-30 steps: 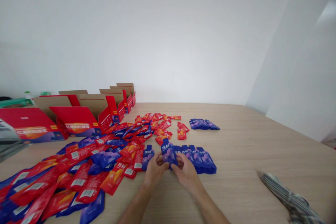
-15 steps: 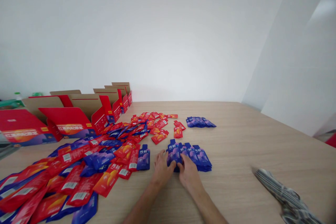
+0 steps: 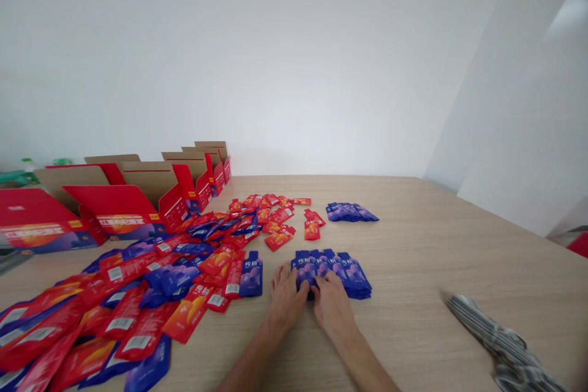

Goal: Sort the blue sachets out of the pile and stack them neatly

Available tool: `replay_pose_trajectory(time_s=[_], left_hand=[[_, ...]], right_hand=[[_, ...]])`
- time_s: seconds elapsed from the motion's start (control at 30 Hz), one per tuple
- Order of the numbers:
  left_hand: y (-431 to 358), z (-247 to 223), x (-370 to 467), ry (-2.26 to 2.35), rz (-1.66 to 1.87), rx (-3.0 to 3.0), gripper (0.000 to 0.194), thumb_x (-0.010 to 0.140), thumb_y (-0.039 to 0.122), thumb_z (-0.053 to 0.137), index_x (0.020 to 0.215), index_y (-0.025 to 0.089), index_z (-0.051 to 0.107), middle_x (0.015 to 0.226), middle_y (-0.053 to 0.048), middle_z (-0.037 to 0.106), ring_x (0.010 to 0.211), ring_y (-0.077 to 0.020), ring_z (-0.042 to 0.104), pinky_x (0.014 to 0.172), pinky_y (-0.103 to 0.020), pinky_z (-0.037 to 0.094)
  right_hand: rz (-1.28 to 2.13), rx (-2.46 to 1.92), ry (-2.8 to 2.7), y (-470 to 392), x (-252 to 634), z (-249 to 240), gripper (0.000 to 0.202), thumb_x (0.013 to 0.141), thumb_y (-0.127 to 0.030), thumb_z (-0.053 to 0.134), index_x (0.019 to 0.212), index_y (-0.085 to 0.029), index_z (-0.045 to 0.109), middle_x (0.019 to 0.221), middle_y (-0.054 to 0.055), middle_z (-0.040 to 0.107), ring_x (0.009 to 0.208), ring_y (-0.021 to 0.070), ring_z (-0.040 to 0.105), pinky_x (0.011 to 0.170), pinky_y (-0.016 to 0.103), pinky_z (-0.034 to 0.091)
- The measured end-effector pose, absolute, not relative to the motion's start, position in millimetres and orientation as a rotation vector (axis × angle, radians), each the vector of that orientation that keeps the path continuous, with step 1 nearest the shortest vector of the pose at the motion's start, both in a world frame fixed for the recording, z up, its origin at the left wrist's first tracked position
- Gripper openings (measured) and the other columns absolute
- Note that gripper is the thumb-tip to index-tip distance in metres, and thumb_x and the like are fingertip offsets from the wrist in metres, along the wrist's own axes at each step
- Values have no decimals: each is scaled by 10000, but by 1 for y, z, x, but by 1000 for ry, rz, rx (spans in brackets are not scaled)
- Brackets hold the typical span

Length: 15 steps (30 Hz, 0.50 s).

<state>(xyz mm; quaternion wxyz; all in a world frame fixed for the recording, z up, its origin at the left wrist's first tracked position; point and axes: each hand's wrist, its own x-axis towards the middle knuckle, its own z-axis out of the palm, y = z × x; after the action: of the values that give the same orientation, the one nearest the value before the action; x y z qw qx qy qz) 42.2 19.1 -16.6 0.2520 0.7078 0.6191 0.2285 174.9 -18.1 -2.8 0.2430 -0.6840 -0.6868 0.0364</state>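
Note:
Blue pouches [image 3: 353,275] lie in an overlapping row at the middle of the table, necks pointing away from me. My left hand [image 3: 285,291] is at the row's left end, fingers along the side of the leftmost pouch and thumb on its lower part. Beside it, my right hand [image 3: 329,297] rests on the lower edge of the same row, its fingers bent over the pouches. Both hands hold the leftmost pouch between them. A single blue pouch [image 3: 251,274] lies left of my left hand, next to the mixed heap of red and blue pouches [image 3: 138,303].
Open red boxes [image 3: 133,211] stand in a line at the back left. Behind the row lie a second blue group [image 3: 351,212] and a few red pouches [image 3: 312,229]. A striped cloth item [image 3: 500,340] lies at the front right.
The leftmost blue pouch has come down toward me, its neck now level with the others in the row. My hands have stayed nearly in place around it.

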Motion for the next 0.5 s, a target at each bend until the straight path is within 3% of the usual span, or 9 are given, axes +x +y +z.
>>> replay_pose_trajectory(time_s=[0.1,0.23,0.3,0.5], left_hand=[[18,-18,41,1688,626,1927,601,863,411,420,1406,157,471,1543,-121,351,1439,-310,213,1155,-482,154],[17,-19,37,1550,675,2011,617,843,357,454,1453,273,420,1573,-17,308,1450,-274,212,1166,-451,167],[17,-19,36,1473,652,2056,600,835,329,460,1434,311,447,1568,17,316,1454,-263,214,1170,-444,172],[15,-22,38,1403,632,2136,550,863,304,413,1407,293,494,1543,12,367,1440,-237,266,1172,-412,197]], right_hand=[[42,-1871,-1901,-22,177,-2,313,845,-157,480,1016,-215,735,1146,129,639,1100,288,535,952,372,387],[-39,-1903,-1924,-21,183,-11,513,719,-109,563,1188,-280,682,1409,64,522,1321,348,359,1042,436,279],[-29,-1903,-1951,-21,184,-14,590,685,-90,561,1240,-270,652,1406,53,535,1311,339,378,1064,433,247],[5,-1918,-1948,-20,182,-13,623,725,-36,463,1280,-270,621,1350,32,591,1228,294,462,989,386,309]])
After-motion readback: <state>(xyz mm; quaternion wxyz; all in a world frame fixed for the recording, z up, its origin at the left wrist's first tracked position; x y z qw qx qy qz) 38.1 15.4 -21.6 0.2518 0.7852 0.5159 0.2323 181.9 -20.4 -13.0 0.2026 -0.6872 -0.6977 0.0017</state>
